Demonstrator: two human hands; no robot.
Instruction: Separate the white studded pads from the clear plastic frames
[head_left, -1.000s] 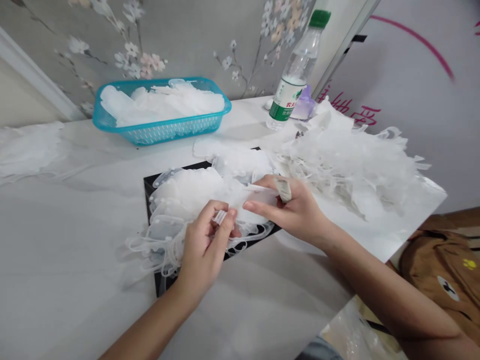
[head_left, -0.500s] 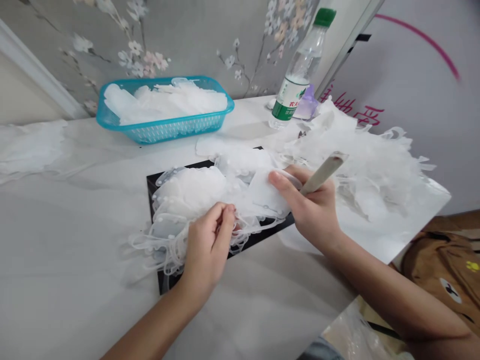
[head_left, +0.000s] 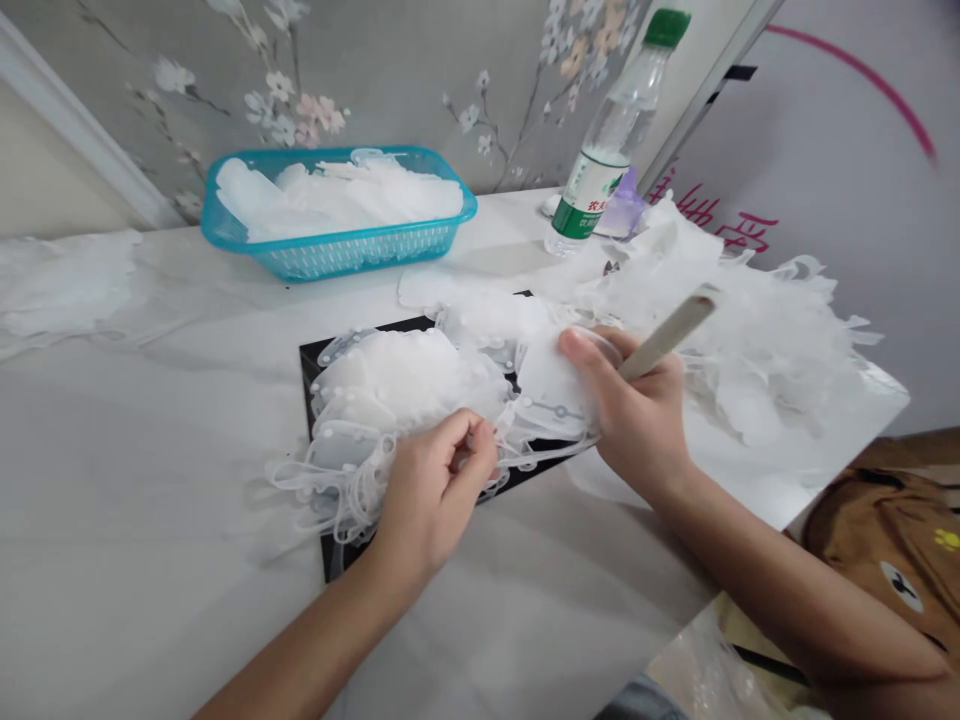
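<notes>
My right hand (head_left: 637, 400) is closed around a pale, flat-handled tool (head_left: 670, 330) and also pinches a thin translucent white piece (head_left: 555, 375) under its thumb. To its left, my left hand (head_left: 442, 470) is closed in a pinch at the ends of thin white strips (head_left: 525, 450); what exactly lies between its fingertips is too small to tell. Beneath both hands is a black mat (head_left: 315, 370), largely covered by a pile of translucent white pieces (head_left: 397, 385) with looped strips along its near left edge.
At the back stands a blue basket (head_left: 337, 245) filled with white pieces. A green-capped bottle (head_left: 592, 185) is beside a purple object (head_left: 622, 205). A large heap of white scraps (head_left: 735, 320) lies right; more sheets (head_left: 67, 285) lie far left. A brown bag (head_left: 885, 550) is below the table.
Both hands have shifted slightly right. The piece in my right hand has come away from the pile, with strips stretched between the hands. The view has also shifted a little.
</notes>
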